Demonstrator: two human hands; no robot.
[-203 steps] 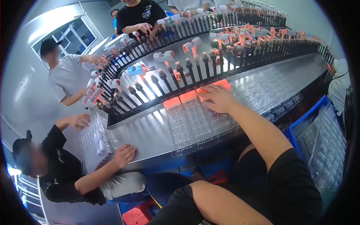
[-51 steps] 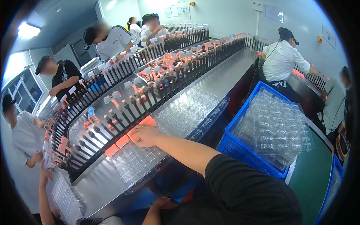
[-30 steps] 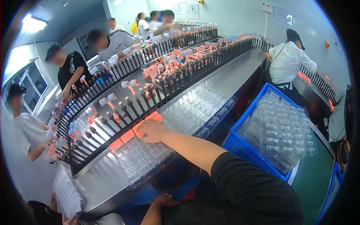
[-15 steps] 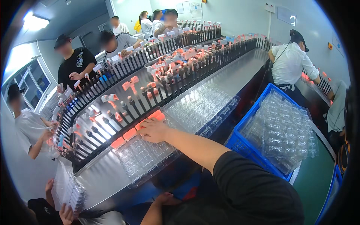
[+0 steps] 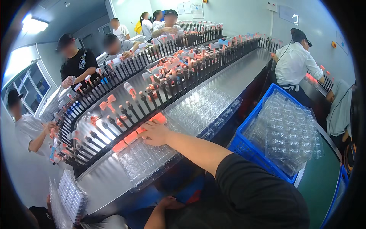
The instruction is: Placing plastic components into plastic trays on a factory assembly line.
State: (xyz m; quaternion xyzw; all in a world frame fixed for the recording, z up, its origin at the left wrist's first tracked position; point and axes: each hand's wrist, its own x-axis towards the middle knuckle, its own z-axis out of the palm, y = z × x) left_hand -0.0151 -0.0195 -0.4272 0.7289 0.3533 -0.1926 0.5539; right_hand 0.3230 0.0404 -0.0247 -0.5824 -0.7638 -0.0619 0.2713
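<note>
One right hand (image 5: pixel 155 133) over at least four orange pieces (image 5: pixel 120 146), one left hand (image 5: pixel 167 202) lower down, both grips unclear.

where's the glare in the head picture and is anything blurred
Head view: the white rectangular ceiling light is blown out, with highlights on the clear moulded plastic trays; co-workers' faces look blurred, while the bare right hand is fairly sharp.

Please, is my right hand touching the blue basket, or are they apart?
Apart. The head view shows the right hand well left of the blue basket, with clear plastic trays and a dark gap visible between them.
</note>
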